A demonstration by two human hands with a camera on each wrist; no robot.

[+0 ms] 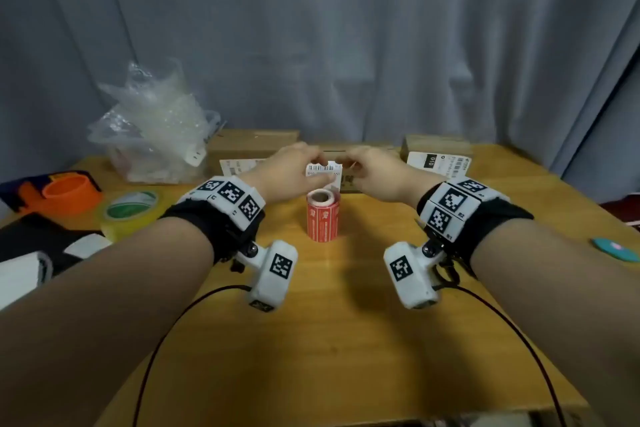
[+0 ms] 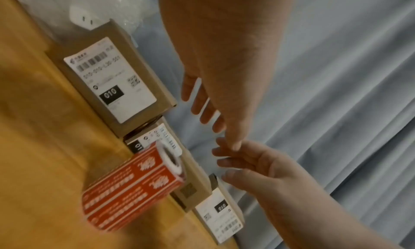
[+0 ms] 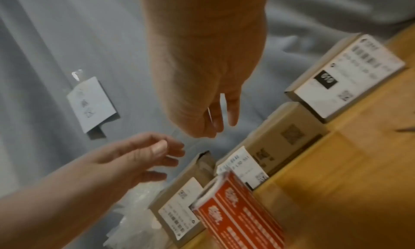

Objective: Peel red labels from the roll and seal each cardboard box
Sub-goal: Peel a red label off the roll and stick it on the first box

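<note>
both hands (image 1: 294, 168) (image 1: 372, 172) apparently hover above label roll (image 1: 322, 215).

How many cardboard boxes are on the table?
3: left box beside the plastic bags, middle box behind the label roll, right box. More may be hidden.

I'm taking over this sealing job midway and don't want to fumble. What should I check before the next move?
1. Roll of red labels upright on the table, within reach: ok.
2. Left hand and right hand clear of the roll: ok, both are raised above it.
3. Peeled label between the fingertips: cannot tell; they meet, but no red shows.
4. Three cardboard boxes lined up behind the roll: ok.
5. Red seal on any box: not ok, none visible.
</note>
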